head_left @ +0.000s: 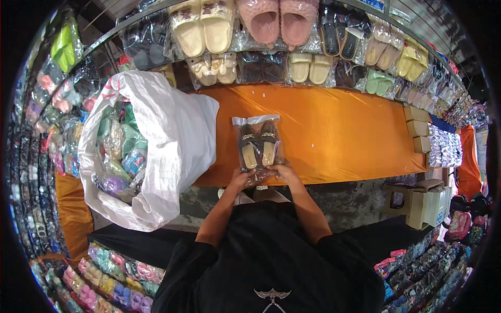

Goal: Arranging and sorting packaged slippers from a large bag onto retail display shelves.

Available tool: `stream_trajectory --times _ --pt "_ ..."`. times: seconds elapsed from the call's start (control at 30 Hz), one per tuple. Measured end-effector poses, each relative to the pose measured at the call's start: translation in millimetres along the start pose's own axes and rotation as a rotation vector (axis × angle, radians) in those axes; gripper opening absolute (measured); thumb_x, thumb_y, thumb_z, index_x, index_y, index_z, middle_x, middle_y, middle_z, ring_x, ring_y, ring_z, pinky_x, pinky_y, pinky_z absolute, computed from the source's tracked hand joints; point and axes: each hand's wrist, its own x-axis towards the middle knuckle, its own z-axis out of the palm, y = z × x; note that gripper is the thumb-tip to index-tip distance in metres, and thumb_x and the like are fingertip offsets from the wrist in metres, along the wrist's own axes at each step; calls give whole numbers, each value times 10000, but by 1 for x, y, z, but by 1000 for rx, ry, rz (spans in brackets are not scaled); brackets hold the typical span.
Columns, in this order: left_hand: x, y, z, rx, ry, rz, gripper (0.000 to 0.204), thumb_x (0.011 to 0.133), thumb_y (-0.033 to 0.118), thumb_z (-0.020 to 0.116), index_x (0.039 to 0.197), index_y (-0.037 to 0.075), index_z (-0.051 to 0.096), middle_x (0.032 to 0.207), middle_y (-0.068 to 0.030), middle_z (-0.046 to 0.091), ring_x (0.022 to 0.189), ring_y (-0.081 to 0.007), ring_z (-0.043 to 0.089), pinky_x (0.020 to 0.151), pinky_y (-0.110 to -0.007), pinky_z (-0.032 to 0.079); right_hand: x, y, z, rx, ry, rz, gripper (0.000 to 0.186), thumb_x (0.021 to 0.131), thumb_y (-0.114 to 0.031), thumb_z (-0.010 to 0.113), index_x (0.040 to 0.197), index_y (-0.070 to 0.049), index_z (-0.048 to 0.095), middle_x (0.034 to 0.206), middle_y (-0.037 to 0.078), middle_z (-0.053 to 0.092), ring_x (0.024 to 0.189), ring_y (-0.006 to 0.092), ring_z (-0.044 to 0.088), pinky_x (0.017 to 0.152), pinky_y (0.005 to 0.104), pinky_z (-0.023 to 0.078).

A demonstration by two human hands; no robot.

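A pair of sandals (259, 143) with black straps, gold-toned trim and tan insoles lies side by side in a clear plastic bag with a white top strip. The bag is at the near part of the orange-covered table (344, 133). My left hand (240, 178) grips its lower left corner, and my right hand (283, 172) grips the lower right corner. Fingers of both hands are closed on the plastic, partly hidden beneath it. To the left, a large white woven sack (175, 151) stands with its mouth wide, full of bagged slippers (122, 146) in several colours.
Bagged slippers (310, 68) hang in rows along the table's far side. Small cardboard boxes (416, 128) stand at the table's right end, and a larger carton (425, 203) is below them. More footwear (117, 279) lines the racks behind me.
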Motion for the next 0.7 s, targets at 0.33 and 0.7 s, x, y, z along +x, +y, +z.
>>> stream_trajectory --times 0.33,0.7 --pt "-14 13 -7 88 124 -169 378 813 222 788 1084 -13 670 978 -105 698 820 -164 664 736 -305 536 7 13 -27 -272 -100 135 437 764 -272 815 1107 -77 626 909 64 673 748 170 646 573 338 455" --pt "-14 -2 -16 -58 128 -270 492 869 314 725 1217 4 568 1074 -88 654 948 -202 646 793 -353 524 3 28 -37 -86 35 132 200 849 -136 731 994 -67 611 861 57 675 683 154 658 458 258 450"
